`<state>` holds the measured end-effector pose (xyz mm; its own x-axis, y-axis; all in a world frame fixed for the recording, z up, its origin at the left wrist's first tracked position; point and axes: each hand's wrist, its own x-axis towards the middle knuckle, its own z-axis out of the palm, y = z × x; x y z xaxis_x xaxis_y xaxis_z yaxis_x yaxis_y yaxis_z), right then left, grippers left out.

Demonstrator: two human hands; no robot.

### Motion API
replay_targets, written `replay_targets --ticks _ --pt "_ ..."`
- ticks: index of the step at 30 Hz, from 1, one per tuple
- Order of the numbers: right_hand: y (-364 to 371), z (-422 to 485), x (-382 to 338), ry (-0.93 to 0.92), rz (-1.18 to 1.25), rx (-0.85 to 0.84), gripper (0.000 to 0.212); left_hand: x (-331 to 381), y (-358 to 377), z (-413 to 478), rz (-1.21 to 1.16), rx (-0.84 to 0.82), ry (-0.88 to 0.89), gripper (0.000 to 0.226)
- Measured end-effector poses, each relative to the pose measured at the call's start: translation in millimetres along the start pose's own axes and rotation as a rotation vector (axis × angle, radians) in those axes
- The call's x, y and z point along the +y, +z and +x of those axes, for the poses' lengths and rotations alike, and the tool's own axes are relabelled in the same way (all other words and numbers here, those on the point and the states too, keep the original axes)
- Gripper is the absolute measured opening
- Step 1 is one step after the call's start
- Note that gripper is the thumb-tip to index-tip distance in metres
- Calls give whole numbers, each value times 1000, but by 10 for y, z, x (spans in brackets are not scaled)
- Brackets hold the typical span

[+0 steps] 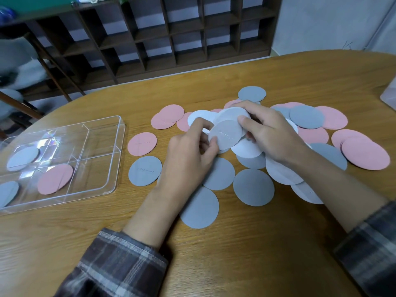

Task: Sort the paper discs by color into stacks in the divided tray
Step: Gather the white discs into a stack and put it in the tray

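Pink, grey and white paper discs lie scattered over the middle and right of the wooden table [214, 254]. My left hand [188, 155] and my right hand [270, 136] meet above the pile, and both pinch a small stack of white discs [227, 133]. The clear divided tray [102, 189] sits at the left. In it are a pale disc [22, 158] in a rear compartment, a pink disc [55, 179] in a front one and a grey disc [7, 194] at the near left edge.
A dark wooden cubby shelf [171, 35] stands behind the table. A clear container's corner [389, 93] shows at the right edge. Loose pink disc [142, 144] and grey disc [145, 170] lie between tray and pile. The table's near half is bare wood.
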<state>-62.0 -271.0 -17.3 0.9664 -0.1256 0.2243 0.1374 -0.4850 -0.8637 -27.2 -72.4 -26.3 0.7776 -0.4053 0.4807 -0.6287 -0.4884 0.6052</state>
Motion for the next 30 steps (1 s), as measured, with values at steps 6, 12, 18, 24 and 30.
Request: replay_targets --ticks 6,12,18,24,30 --pt "32 -52 -83 -39 -116 -52 36 -11 -16 30 54 12 -63 31" --pt "24 -45 -39 -116 -425 -184 46 -59 -11 41 63 23 -80 26" --pt "-102 -35 -33 -129 -382 -142 25 -73 4 25 43 23 -82 26" --pt "-329 54 141 0 -277 54 22 -80 97 -17 35 -270 184 34" --pt "-316 58 115 -28 -283 66 22 -52 180 -38 152 -417 275 50"
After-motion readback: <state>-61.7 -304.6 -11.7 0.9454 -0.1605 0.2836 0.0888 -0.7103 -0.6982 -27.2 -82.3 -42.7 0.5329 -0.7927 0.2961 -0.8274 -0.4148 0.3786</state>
